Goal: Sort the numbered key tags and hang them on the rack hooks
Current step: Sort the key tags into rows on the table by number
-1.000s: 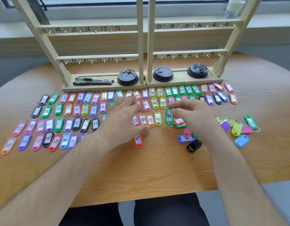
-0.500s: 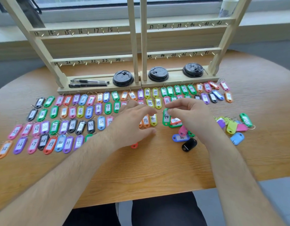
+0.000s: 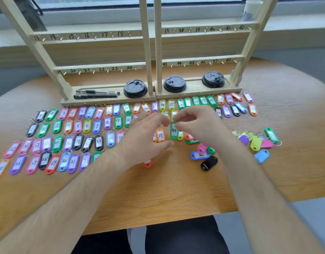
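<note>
My right hand (image 3: 198, 125) pinches the top of a green key tag numbered 40 (image 3: 174, 132), which hangs upright just above the table. My left hand (image 3: 143, 138) hovers beside it with relaxed fingers, its fingertips close to the tag's ring and its thumb stretched out below. An orange tag marked 39 (image 3: 160, 136) lies under the hands. Several coloured numbered tags (image 3: 66, 125) lie in ordered rows across the left and back of the table. The wooden rack (image 3: 150, 52) stands behind them, with bare numbered hooks, among them the 37 to 42 row (image 3: 205, 30).
A loose pile of tags (image 3: 256, 142) lies at the right, with a blue tag (image 3: 199, 155) and a black tag (image 3: 209, 163) nearer me. Black cup lids (image 3: 135, 88) and pens (image 3: 95, 94) sit on the rack's base. The wooden table (image 3: 158, 195) ends near my lap.
My right hand has lifted the green 40 tag from flat on the table to hanging upright. My left hand has risen and drawn its fingertips toward it.
</note>
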